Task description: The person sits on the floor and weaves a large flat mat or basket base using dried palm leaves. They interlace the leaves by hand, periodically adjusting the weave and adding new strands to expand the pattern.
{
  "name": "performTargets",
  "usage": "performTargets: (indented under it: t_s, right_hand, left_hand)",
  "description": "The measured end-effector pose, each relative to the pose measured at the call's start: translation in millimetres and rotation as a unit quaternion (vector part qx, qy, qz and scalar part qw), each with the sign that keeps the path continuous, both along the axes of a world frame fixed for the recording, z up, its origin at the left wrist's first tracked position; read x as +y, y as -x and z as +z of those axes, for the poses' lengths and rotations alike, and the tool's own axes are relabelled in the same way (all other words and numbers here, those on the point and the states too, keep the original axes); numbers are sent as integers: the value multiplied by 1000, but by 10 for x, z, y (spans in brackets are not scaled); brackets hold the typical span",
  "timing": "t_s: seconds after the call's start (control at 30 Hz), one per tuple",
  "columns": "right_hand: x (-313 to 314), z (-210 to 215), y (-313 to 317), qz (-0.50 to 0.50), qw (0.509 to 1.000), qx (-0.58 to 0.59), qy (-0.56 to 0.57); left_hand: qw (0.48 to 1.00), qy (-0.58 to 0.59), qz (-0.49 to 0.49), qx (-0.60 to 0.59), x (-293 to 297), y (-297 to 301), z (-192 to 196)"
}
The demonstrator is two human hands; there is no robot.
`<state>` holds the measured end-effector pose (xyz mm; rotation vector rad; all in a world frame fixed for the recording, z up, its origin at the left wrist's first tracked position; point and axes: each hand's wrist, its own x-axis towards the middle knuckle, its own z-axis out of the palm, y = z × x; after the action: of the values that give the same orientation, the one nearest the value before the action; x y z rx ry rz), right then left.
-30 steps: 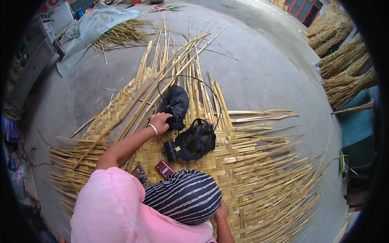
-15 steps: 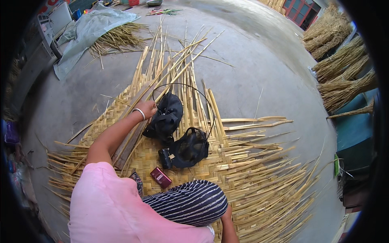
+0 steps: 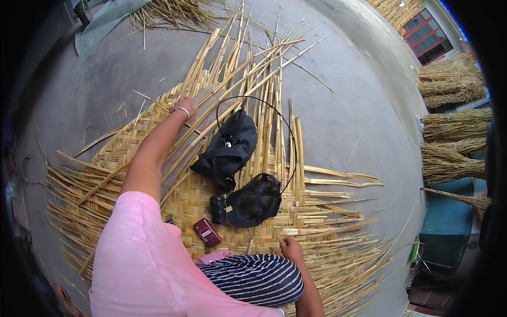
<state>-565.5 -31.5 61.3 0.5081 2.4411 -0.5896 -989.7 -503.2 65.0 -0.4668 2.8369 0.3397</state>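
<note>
A partly woven mat of yellow split reeds (image 3: 185,195) spreads over the ground under me. Stretched out toward its far left edge, my left hand (image 3: 184,107), with a pale bangle at the wrist, is closed beside a long flat brownish strip (image 3: 207,95). What its fingers hold is hidden. My right hand (image 3: 291,249) lies low on the mat by my striped knee (image 3: 259,277), curled closed near the loose reed ends; its grip is hidden too. Between the hands lie a black bag-like item (image 3: 232,145), a black mesh piece (image 3: 254,201) and a maroon case (image 3: 207,233).
A thin black hoop (image 3: 289,127) arches from the black items. Long unwoven reeds (image 3: 274,100) stick out at the far side, others (image 3: 338,243) to the right. Bundles of dry stalks (image 3: 453,166) stand at the right; a reed pile (image 3: 169,15) lies far left by a plastic sheet (image 3: 105,26).
My left hand has moved farther away and slightly left along the mat's edge. My right hand, mostly behind my knee before, now shows on the mat. The view has shifted.
</note>
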Motion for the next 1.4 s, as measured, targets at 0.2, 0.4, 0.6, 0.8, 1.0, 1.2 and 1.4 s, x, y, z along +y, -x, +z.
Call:
performTargets:
  t_s: [0.2,0.4,0.6,0.8,1.0,1.2,1.4]
  right_hand:
    - [-151,27,585,31,999,18,-11]
    - [-307,-222,819,102,994,-24,-32]
    - [-459,-296,791,133,987,-19,-87]
    - [-519,-250,809,121,987,-35,-99]
    - [-549,-215,853,139,985,-34,-96]
    - [-567,-184,907,151,983,-42,-94]
    - [-547,-217,906,161,981,-57,-89]
  left_hand:
    - [999,-5,44,4,-8,163,-64]
    - [989,-65,-2,129,39,769,-364]
    - [987,-85,134,32,268,1248,-534]
    - [975,-75,207,34,258,1408,-590]
    - [968,-85,232,49,199,1596,-553]
    - [961,-84,259,41,159,1669,-598]
    - [969,-98,200,108,294,1449,-520]
